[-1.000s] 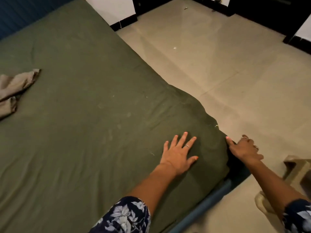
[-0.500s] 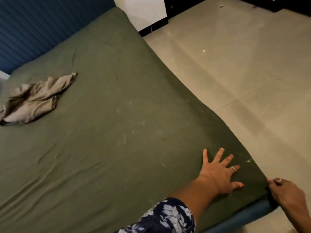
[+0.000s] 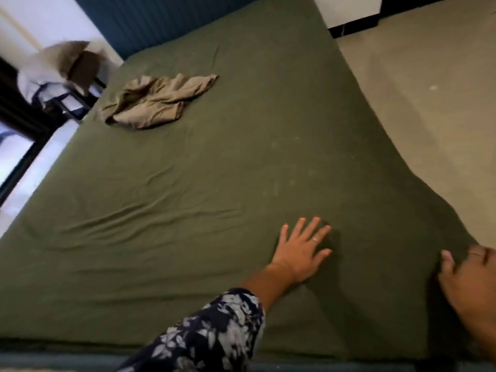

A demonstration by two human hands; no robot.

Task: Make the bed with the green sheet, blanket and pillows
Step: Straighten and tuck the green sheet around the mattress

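The green sheet (image 3: 214, 183) covers the whole bed, stretched over the mattress with shallow creases across its near half; beside the bed on the right lies the beige floor (image 3: 429, 89), and a dark blue headboard (image 3: 161, 20) stands at the far end; a crumpled beige cloth (image 3: 158, 102) lies on the sheet near the headboard, toward the left edge; the left hand (image 3: 302, 251) lies flat on the sheet near the near right corner, fingers spread and straight, grip released, a floral sleeve (image 3: 212, 334) on its arm; the right hand (image 3: 467, 275) is at that corner of the sheet, blurred, so its grip I cannot tell.
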